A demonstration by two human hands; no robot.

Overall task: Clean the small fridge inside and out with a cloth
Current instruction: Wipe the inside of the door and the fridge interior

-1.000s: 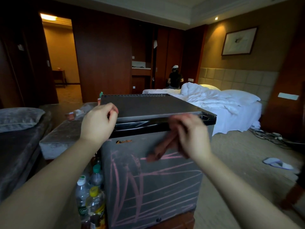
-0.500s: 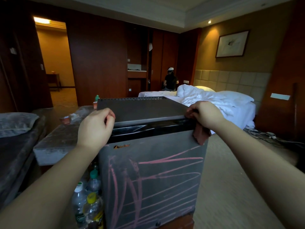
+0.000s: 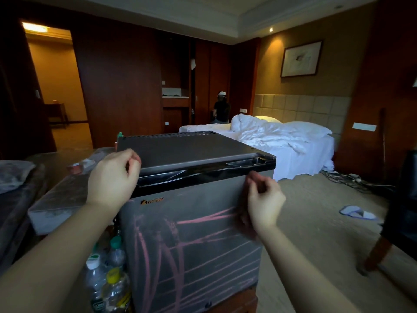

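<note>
Left hand [image 3: 112,177]: fingers curled over front-left top edge of fridge [image 3: 191,240]. Right hand [image 3: 265,199]: curled fingers pinch cloth [image 3: 243,216] against fridge front, upper right edge.

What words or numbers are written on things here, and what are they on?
Orange logo on the fridge door: too blurred to read.
Label on the white-capped bottle: too small to read.
White wall plaque: no writing shows.
Pink marks on the door: scribbles, not letters.
So nothing here can be quoted.
</note>
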